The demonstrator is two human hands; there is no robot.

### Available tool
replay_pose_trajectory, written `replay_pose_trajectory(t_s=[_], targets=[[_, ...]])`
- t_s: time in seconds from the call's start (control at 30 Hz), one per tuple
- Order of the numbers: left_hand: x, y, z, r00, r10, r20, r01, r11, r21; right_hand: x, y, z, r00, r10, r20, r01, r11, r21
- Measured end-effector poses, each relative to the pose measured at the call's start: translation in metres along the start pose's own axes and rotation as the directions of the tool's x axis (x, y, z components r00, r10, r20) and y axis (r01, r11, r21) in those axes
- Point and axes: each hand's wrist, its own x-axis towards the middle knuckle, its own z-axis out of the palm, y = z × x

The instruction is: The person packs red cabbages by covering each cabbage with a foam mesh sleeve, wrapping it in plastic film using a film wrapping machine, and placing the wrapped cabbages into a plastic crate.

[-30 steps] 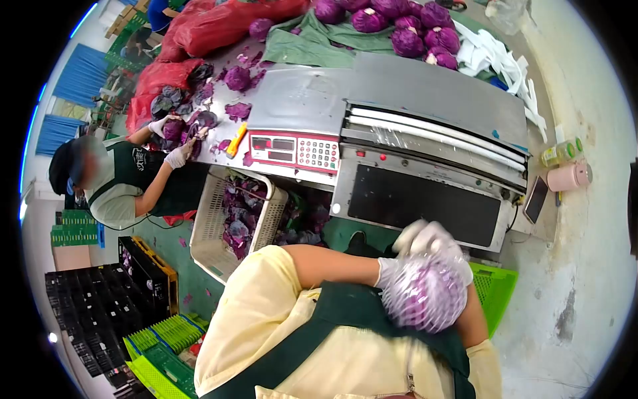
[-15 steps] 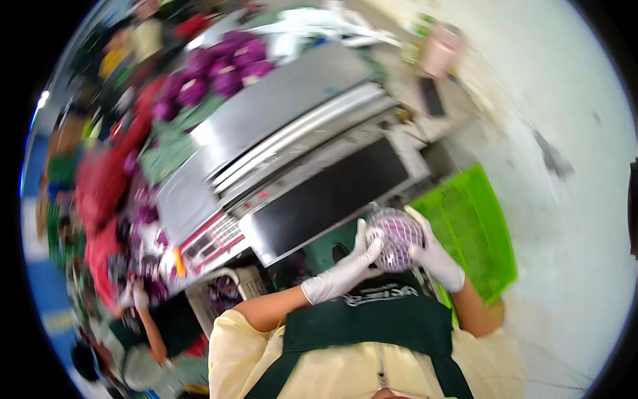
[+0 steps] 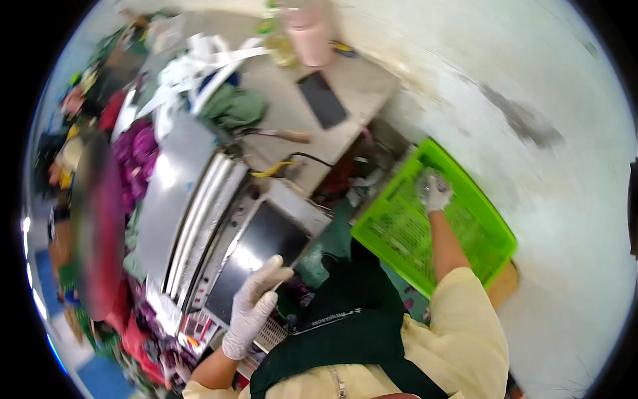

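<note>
My right hand [image 3: 436, 191], in a white glove, reaches down into the far end of a bright green plastic crate [image 3: 478, 226]. Its fingers are curled on a plastic-wrapped purple cabbage [image 3: 424, 181] in a white net sleeve, mostly hidden by the hand. My left hand [image 3: 254, 307], gloved too, hovers empty near the front edge of the wrapping machine [image 3: 259, 243], thumb apart from the fingers. The machine has a dark flat plate, with rollers of film behind it.
A table [image 3: 359, 86] behind holds a phone [image 3: 322, 100], a pink jar [image 3: 309, 36], a bottle [image 3: 282, 46], and a wooden-handled tool [image 3: 286, 135]. Purple cabbages [image 3: 136, 156] lie piled at the left, near a blurred red shape. A white wall stands at the right.
Both hands held the netted cabbage before my apron. My right hand has carried it right into the green crate; my left has let go and moved left. The view has turned.
</note>
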Motion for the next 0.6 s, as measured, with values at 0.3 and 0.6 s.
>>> replay_pose_trajectory(t_s=[0.3, 0.6], targets=[[0.04, 0.049, -0.25, 0.449, 0.558, -0.698, -0.196, 0.824, 0.532, -0.003, -0.043, 0.017, 0.989, 0.127, 0.069, -0.01, 0.535, -0.845], [0.179, -0.003, -0.436, 0.68, 0.491, -0.545, 0.339, 0.448, 0.827, -0.024, -0.026, -0.076, 0.99, -0.095, 0.108, 0.143, 0.636, -0.758]])
